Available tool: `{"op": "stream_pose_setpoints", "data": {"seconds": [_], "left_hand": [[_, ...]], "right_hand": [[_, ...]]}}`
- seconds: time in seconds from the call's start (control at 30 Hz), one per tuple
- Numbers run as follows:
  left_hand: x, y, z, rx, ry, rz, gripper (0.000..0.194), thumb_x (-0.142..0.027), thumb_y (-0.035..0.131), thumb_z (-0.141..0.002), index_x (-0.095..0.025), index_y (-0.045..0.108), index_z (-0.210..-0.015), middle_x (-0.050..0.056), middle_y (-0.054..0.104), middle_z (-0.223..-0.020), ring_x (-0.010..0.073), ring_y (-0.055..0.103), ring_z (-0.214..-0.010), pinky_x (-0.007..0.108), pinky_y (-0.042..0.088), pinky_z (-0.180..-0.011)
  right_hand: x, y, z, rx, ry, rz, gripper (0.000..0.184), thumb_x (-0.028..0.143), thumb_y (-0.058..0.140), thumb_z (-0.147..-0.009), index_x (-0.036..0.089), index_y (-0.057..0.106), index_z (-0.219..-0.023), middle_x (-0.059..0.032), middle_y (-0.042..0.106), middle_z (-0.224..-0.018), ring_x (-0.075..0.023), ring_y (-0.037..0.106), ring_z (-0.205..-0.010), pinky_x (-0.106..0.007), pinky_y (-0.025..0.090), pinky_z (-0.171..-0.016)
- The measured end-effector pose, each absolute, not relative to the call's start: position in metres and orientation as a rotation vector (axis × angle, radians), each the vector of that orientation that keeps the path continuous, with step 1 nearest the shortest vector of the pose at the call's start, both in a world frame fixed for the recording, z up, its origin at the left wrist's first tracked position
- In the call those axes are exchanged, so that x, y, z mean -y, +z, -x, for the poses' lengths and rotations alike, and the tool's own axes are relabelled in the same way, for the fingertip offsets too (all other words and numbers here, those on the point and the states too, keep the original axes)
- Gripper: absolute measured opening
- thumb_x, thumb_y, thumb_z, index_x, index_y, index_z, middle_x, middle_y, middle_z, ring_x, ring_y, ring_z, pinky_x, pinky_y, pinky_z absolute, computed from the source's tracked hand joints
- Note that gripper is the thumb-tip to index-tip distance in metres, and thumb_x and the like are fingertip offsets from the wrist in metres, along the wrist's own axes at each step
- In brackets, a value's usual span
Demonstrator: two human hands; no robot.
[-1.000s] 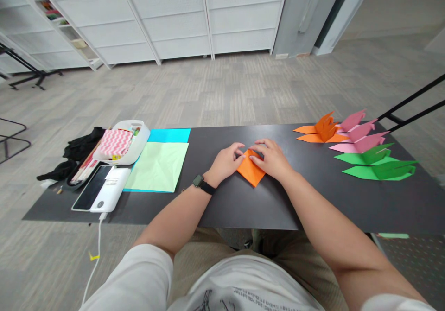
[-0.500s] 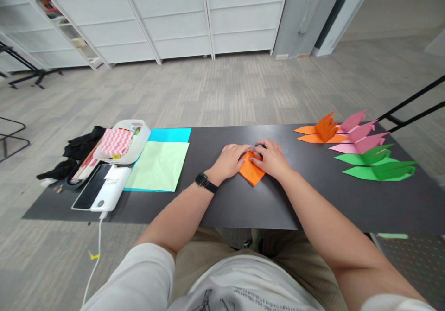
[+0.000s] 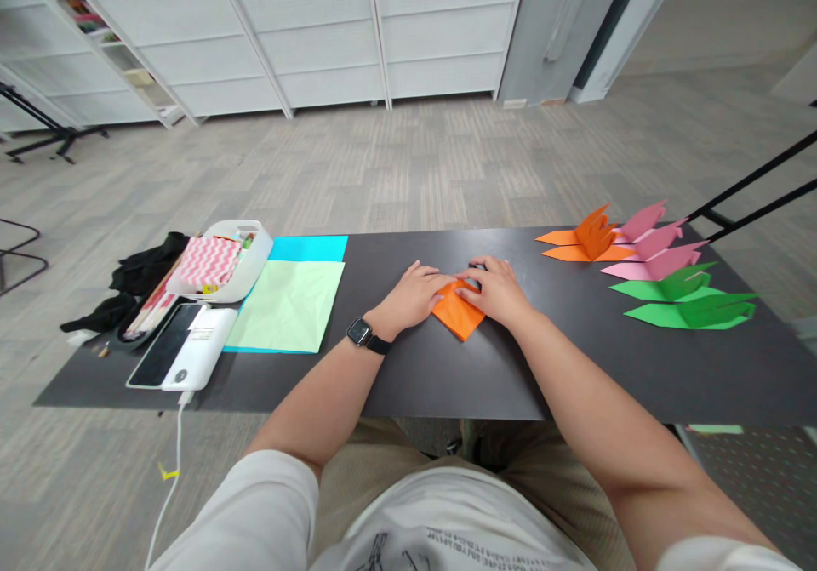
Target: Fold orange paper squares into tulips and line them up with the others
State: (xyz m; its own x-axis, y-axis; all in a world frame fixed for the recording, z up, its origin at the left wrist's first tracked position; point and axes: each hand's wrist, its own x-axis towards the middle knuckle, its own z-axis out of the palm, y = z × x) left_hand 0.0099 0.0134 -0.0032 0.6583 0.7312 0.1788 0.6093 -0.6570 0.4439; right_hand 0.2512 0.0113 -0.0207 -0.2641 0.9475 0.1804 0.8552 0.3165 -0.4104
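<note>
A small orange origami paper (image 3: 460,316), folded to a square, lies on the dark table with one corner pointing towards me. My left hand (image 3: 417,294) grips its upper left edge, the index finger reaching across the top. On the upper right side, my right hand (image 3: 498,292) has its thumb and bent fingers closed on the paper. The far corner of the paper is partly hidden under the fingertips. A black watch (image 3: 361,333) is on my left wrist.
Folded orange (image 3: 588,237), pink (image 3: 654,252) and green paper cranes (image 3: 693,303) stand at the right. To the left lie pale green paper (image 3: 287,307) over a blue sheet (image 3: 312,248), a white basket (image 3: 255,256), a phone (image 3: 164,350) and a cabled white power bank (image 3: 201,350).
My left hand has shifted slightly left and flattened, its index finger now stretched over the paper's top. The right hand stays nearly in place. The view has shifted a little.
</note>
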Motion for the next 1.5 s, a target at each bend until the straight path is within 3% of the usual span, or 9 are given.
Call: {"op": "stream_pose_setpoints", "data": {"seconds": [0.27,0.43,0.67,0.87,0.93,1.1,1.2,1.37,1.5], "left_hand": [[-0.01,0.016,0.011,-1.013,0.442,-2.513,0.05,-0.006,0.066,-0.092,-0.034,0.074,-0.134,0.005,0.077,-0.131,0.0262,0.064,-0.133,0.065,0.025,-0.132],[-0.016,0.017,0.02,-0.945,0.417,-2.469,0.039,-0.008,0.068,-0.09,-0.033,0.08,-0.118,0.002,0.081,-0.121,0.0228,0.071,-0.123,0.062,0.024,-0.133],[-0.02,0.024,0.031,-0.929,0.348,-2.464,0.022,-0.018,0.072,-0.091,-0.033,0.083,-0.104,0.0,0.083,-0.114,0.0254,0.074,-0.116,0.064,0.022,-0.132],[-0.018,0.029,0.026,-1.053,0.587,-2.426,0.025,-0.029,0.066,-0.1,-0.029,0.079,-0.121,-0.001,0.079,-0.083,0.0203,0.075,-0.086,0.059,0.034,-0.128],[-0.018,0.025,0.019,-1.103,0.692,-2.423,0.029,-0.029,0.066,-0.1,-0.027,0.075,-0.128,0.0,0.08,-0.089,0.0212,0.075,-0.094,0.056,0.038,-0.125],[-0.015,0.009,-0.002,-1.082,0.776,-2.412,0.051,-0.025,0.072,-0.094,-0.023,0.061,-0.144,0.01,0.075,-0.133,0.0284,0.068,-0.127,0.053,0.044,-0.121],[-0.014,0.003,-0.012,-1.076,0.691,-2.409,0.061,-0.025,0.074,-0.093,-0.023,0.053,-0.15,0.011,0.069,-0.146,0.029,0.063,-0.136,0.055,0.039,-0.126],[-0.015,0.002,-0.016,-1.152,0.512,-2.411,0.067,-0.027,0.073,-0.095,-0.023,0.046,-0.156,0.011,0.064,-0.153,0.0268,0.059,-0.143,0.055,0.03,-0.133],[-0.013,0.003,-0.015,-1.186,0.425,-2.467,0.061,-0.032,0.068,-0.1,-0.025,0.049,-0.157,0.01,0.061,-0.157,0.027,0.054,-0.148,0.056,0.026,-0.135]], "right_hand": [[-0.011,-0.022,-0.252,2.205,0.309,1.594,0.03,0.046,0.075,-0.093,0.035,0.082,-0.121,-0.0106,0.062,-0.141,-0.0377,0.056,-0.134,-0.074,0.029,-0.122],[-0.011,-0.022,-0.252,2.21,0.299,1.586,0.03,0.047,0.074,-0.094,0.036,0.082,-0.12,-0.0106,0.062,-0.139,-0.0377,0.057,-0.132,-0.073,0.032,-0.12],[-0.01,-0.022,-0.251,2.213,0.283,1.595,0.03,0.047,0.073,-0.094,0.036,0.082,-0.121,-0.0116,0.061,-0.141,-0.0385,0.056,-0.134,-0.074,0.031,-0.121],[-0.008,-0.019,-0.249,2.215,0.223,1.574,0.029,0.043,0.079,-0.091,0.033,0.082,-0.118,-0.0131,0.047,-0.16,-0.042,0.042,-0.15,-0.073,0.029,-0.124],[-0.008,-0.019,-0.247,2.221,0.22,1.563,0.029,0.043,0.078,-0.091,0.034,0.082,-0.119,-0.0123,0.048,-0.16,-0.042,0.041,-0.151,-0.075,0.027,-0.124],[-0.009,-0.02,-0.238,2.243,0.229,1.548,0.031,0.041,0.077,-0.093,0.037,0.082,-0.123,-0.0105,0.049,-0.161,-0.0424,0.038,-0.153,-0.076,0.025,-0.125],[-0.009,-0.02,-0.234,2.252,0.225,1.548,0.032,0.04,0.077,-0.093,0.035,0.083,-0.124,-0.012,0.049,-0.162,-0.0423,0.037,-0.153,-0.075,0.025,-0.125],[-0.01,-0.02,-0.233,2.227,0.192,1.543,0.027,0.042,0.08,-0.092,0.033,0.084,-0.117,-0.0117,0.052,-0.16,-0.0412,0.04,-0.152,-0.076,0.023,-0.125],[-0.009,-0.02,-0.235,2.206,0.173,1.539,0.02,0.041,0.081,-0.091,0.032,0.085,-0.109,-0.0112,0.054,-0.157,-0.0402,0.042,-0.15,-0.076,0.022,-0.125]]}}
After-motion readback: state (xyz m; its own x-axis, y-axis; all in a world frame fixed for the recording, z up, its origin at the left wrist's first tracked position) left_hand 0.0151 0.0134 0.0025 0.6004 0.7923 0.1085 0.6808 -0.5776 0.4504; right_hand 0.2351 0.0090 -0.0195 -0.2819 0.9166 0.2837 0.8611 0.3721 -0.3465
